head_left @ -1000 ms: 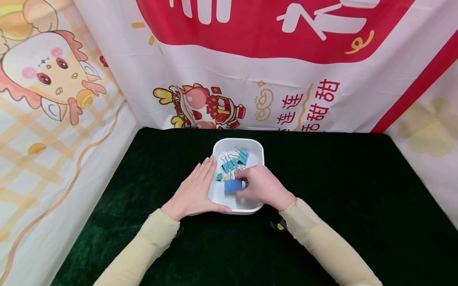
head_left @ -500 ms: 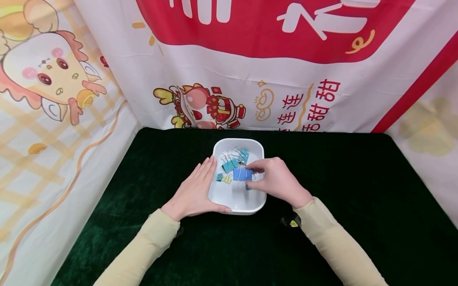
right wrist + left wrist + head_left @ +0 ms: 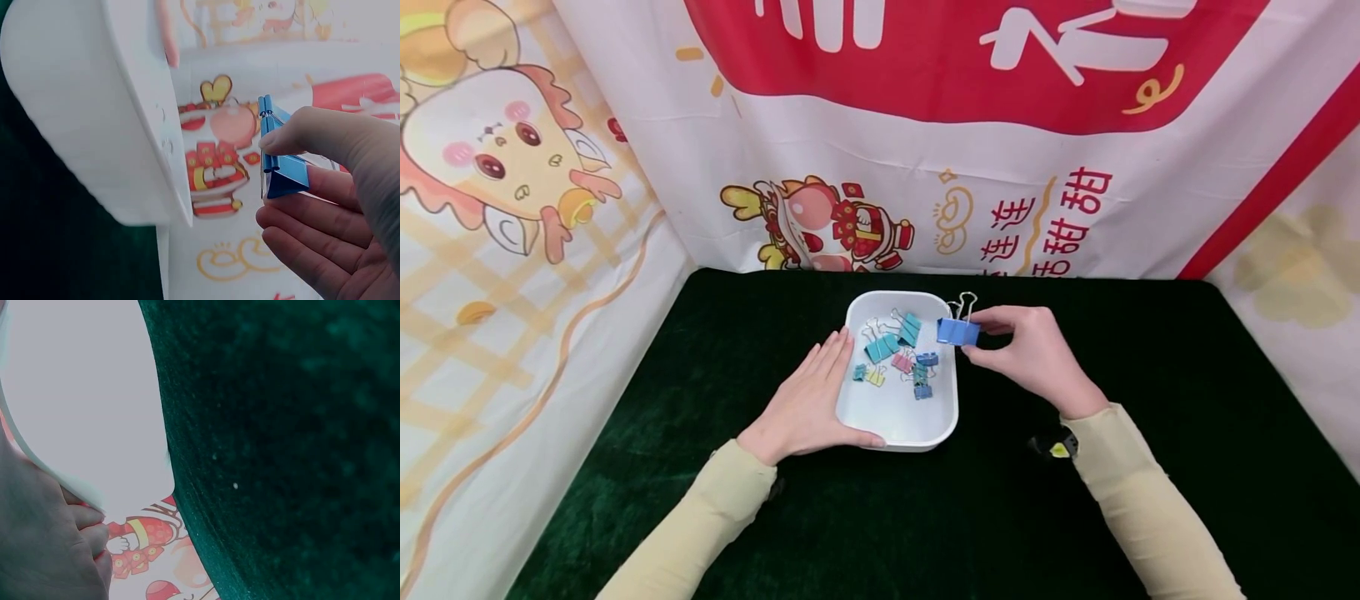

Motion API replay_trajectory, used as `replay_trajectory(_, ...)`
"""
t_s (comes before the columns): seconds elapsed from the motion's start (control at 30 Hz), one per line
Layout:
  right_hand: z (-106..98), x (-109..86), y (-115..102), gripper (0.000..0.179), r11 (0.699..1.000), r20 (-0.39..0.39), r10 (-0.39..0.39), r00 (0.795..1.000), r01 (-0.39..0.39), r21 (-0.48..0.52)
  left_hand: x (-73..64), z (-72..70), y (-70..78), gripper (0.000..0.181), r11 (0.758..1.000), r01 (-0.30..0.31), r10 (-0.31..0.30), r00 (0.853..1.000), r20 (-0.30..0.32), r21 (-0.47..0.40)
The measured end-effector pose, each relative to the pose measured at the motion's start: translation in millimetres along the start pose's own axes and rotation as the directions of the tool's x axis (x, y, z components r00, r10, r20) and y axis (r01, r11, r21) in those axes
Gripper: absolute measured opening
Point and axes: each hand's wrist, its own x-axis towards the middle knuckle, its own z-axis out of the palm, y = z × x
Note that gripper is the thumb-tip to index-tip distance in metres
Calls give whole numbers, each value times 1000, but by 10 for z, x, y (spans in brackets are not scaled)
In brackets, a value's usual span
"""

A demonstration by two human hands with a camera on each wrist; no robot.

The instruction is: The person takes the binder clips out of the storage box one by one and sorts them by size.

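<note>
My right hand (image 3: 1026, 354) pinches a large blue binder clip (image 3: 958, 332) between thumb and fingers, over the right rim of a white plastic tray (image 3: 898, 421). In the right wrist view the thumb presses the blue clip (image 3: 284, 165) from one side, its wire handles partly hidden. My left hand (image 3: 808, 404) lies along the tray's left side, fingers straight, thumb at the near rim. Inside the tray are two larger teal clips (image 3: 882, 347), a pink clip (image 3: 902, 362), a yellow clip (image 3: 876, 377), a small teal clip (image 3: 860, 372) and small blue clips (image 3: 922, 391).
A dark green velvet cloth (image 3: 1120, 500) covers the table under the tray. Behind it hangs a white and red printed curtain (image 3: 850, 133), and a patterned cloth (image 3: 512, 333) closes off the left side.
The right hand has lifted the large blue binder clip from among the others and carried it right and away to the tray's right rim. The left hand has stayed in place.
</note>
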Motion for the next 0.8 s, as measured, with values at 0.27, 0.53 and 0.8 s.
replay_trajectory(0.27,-192,-52,237,32,999,-45,28,999,-30,-46,1,-5,-1,138,1000,-14,14,1000,2,-1)
replay_trajectory(0.53,-294,-117,504,31,994,-57,66,996,-70,-83,7,-5,-7,138,1000,-9,8,1000,17,13)
replay_trajectory(0.8,-274,-132,769,35,984,7,171,985,-170,-54,8,0,-8,139,1000,-12,12,1000,19,9)
